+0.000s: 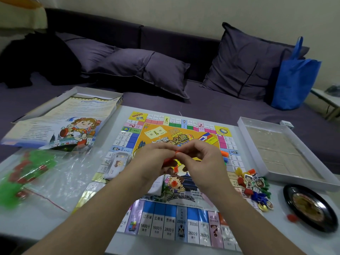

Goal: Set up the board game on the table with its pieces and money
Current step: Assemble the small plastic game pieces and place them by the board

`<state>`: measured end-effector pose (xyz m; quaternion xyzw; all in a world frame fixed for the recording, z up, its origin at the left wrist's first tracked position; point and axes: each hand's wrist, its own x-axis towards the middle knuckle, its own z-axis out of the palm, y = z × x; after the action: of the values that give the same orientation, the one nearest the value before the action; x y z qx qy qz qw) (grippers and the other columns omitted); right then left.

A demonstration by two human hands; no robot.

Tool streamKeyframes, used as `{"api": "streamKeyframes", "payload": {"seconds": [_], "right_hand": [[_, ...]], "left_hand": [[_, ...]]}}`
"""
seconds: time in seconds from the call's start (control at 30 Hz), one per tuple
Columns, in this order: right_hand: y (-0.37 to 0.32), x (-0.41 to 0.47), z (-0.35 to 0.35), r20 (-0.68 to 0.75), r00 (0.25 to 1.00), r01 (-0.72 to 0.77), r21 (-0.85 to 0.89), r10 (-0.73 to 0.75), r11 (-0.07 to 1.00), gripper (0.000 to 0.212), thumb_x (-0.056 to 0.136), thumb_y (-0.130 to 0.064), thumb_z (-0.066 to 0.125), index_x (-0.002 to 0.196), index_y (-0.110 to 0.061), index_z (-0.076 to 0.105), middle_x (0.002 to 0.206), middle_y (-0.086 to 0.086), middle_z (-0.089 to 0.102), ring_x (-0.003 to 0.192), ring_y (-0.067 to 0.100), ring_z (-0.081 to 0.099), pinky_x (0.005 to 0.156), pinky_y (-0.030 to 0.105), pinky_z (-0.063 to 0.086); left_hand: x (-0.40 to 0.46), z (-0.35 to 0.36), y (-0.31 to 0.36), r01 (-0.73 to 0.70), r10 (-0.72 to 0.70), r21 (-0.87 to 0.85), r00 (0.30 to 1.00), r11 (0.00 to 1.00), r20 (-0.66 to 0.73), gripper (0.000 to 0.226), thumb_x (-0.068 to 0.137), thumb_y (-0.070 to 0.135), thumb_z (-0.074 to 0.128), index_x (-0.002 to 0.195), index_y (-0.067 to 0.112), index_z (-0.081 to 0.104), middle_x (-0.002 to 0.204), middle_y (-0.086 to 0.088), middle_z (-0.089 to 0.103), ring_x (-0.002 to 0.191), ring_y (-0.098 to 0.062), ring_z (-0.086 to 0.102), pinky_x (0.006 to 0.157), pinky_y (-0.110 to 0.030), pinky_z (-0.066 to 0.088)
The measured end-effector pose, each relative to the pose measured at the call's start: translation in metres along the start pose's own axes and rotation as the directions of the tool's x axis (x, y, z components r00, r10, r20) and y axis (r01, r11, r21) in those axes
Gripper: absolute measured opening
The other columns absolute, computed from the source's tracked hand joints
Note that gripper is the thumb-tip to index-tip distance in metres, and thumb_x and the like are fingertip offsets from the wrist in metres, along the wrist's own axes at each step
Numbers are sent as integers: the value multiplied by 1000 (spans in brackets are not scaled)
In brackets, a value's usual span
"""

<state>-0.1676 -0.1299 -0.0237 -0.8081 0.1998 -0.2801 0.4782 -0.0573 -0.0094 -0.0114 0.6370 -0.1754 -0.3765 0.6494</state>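
Both forearms reaching over board (pixel 184 219), unfolded mid-table. Left to right: bagged houses (pixel 27 173) unopened at left edge, money (pixel 115 165) stacked on board's left side, left hand (pixel 152 161) and right hand (pixel 200 162) together pinching orange piece (pixel 177 152), loose tokens (pixel 253 183) unsorted at right edge.

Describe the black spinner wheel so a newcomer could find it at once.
Start at the colourful game board in the middle of the table, then go past its near right corner. There, in front of the white box tray, lies the spinner wheel. It is the only round black dish, with a gold centre, unlike the small bright pieces beside it.
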Motion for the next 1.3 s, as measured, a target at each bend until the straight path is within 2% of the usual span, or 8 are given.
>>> {"api": "streamKeyframes", "payload": {"seconds": [0.17, 0.27, 0.4, 0.6, 0.77, 0.93, 1.1, 1.3], "right_hand": [[15, 10, -2, 32, 998, -55, -44, 57, 997, 26, 100, -9, 67, 110, -31, 76, 99, -9, 73, 92, 12, 70, 72, 31, 64], [29, 17, 3, 38, 987, -140, -294, 157, 946, 30, 101, -10, 65, 121, -32, 71, 109, -13, 70, 96, 7, 67, 83, 34, 63], [44, 19, 18, 166, 966, -71, -567, 198, 821, 47, 94, -34, 76, 139, -38, 62, 126, -12, 58, 106, 11, 60, 96, 38, 56], [50, 17, 27, 179, 972, -23, -578, 155, 816, 14, 94, -26, 77, 107, -29, 74, 105, -12, 57, 98, 12, 56, 88, 30, 52], [47, 15, 27, 166, 974, -19, -612, 152, 791, 16, 97, -16, 71, 99, -32, 68, 106, -9, 59, 96, 11, 58, 83, 26, 55], [43, 13, 18, 110, 986, -46, -542, 125, 839, 19, 95, -13, 71, 91, -30, 63, 94, -12, 65, 86, 3, 59, 68, 12, 44], [29, 17, 10, 24, 984, -167, -178, 174, 970, 18, 93, -13, 76, 92, -30, 71, 87, -8, 72, 83, 9, 68, 76, 30, 60], [6, 15, -3, 22, 991, -134, 149, 133, 980, 19, 97, -7, 71, 103, -22, 79, 84, 0, 75, 77, 14, 70, 73, 27, 60]], "left_hand": [[7, -6, -6, 55, -61, -53, 993, 997, -104, 10, 97, 5, 68, 101, 6, 78, 98, -18, 68, 80, -22, 58, 62, -30, 52], [9, -11, -6, 78, -90, -82, 983, 994, -160, 11, 97, 3, 67, 96, 6, 78, 96, -18, 72, 75, -20, 58, 63, -31, 53], [8, -13, -1, 98, -112, -82, 978, 992, -178, 10, 98, 9, 68, 102, 6, 76, 102, -17, 74, 77, -20, 62, 69, -34, 54], [7, -13, 3, 116, -119, -24, 979, 993, -167, 12, 95, 13, 69, 104, 7, 76, 107, -15, 75, 81, -21, 65, 70, -34, 55], [7, -15, 3, 114, -115, -14, 981, 993, -159, 10, 96, 15, 71, 104, 10, 75, 106, -14, 75, 85, -22, 64, 66, -32, 55], [6, -16, 4, 106, -106, -6, 982, 994, -159, 9, 96, 16, 72, 104, 13, 75, 108, -14, 74, 86, -23, 65, 66, -32, 56], [4, -14, 3, 99, -99, -9, 985, 995, -144, 8, 97, 11, 70, 100, 12, 77, 102, -15, 74, 81, -23, 63, 67, -33, 54], [3, -11, -1, 73, -79, -75, 992, 995, -94, 11, 98, 7, 69, 105, 7, 78, 102, -19, 73, 79, -22, 64, 70, -32, 55]]}}
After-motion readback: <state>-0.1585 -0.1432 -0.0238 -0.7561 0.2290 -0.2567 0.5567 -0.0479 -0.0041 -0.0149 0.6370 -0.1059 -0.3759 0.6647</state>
